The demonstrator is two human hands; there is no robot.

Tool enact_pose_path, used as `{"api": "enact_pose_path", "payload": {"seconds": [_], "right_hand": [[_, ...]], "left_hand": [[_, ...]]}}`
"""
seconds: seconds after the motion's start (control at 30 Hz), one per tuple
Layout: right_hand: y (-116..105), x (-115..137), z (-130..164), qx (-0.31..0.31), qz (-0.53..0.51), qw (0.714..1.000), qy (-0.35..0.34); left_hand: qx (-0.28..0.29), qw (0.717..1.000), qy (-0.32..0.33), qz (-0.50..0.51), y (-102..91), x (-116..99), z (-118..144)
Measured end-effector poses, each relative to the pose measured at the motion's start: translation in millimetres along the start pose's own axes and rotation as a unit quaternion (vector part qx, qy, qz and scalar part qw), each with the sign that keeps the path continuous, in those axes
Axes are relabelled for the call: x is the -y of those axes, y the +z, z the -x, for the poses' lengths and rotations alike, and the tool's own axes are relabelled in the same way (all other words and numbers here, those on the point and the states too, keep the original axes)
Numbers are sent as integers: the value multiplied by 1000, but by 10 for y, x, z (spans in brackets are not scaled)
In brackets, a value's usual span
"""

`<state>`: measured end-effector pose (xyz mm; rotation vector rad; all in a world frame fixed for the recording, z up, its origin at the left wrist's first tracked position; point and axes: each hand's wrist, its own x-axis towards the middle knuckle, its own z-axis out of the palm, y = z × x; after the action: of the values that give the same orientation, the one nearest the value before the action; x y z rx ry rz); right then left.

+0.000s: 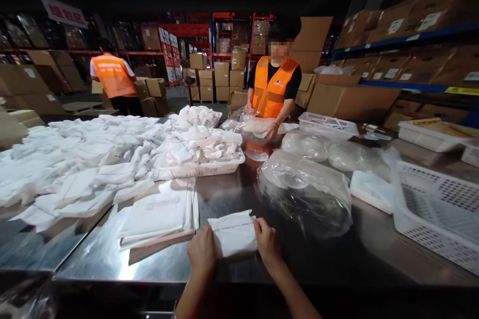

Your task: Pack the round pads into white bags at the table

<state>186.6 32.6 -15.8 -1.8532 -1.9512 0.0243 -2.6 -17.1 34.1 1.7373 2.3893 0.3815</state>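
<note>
Handling of a single white packet point(232, 235) is judged to be the step in hand, with its shape apparently being straightened or folded. It is held near the front edge of the metal table point(366, 259), between the two hands; whether it is lifted off the surface cannot be told. Its left edge is pinched by the left hand point(202, 251), its upper right corner by the thumb and fingers of the right hand point(268, 241). For the next move, an even pull on both edges seems called for, so that the packet is kept flat.

To the left, flat white bags point(160, 212) are stacked beside a loose heap of packets point(82, 159). Behind the stack, a perforated basket point(217, 167) is piled above its rim with white packets. At far right, the slotted floor of a larger white basket point(430, 239) is exposed. Brownish-yellow items point(445, 125) are held in a shallow tray point(422, 135) beyond it. The contents of the clear plastic bag point(303, 194) cannot be made out.
</note>
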Motion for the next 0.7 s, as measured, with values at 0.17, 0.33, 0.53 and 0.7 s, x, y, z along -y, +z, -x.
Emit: {"api": "enact_pose_path", "payload": {"seconds": [0.17,0.33,0.53,0.7], "right_hand": [[-36,-33,-50,-15,21,999,-19],[-139,95,-35,-62,38,995,-65],[144,302,-36,46,-217,963,-156],[279,145,-159,108,-423,899,20]], "left_hand": [[-96,986,126,-46,36,-215,0],[-154,913,376,-43,537,-251,-134],[-78,943,307,106,733,-86,-176],[7,891,8,455,624,-113,-178]]}}
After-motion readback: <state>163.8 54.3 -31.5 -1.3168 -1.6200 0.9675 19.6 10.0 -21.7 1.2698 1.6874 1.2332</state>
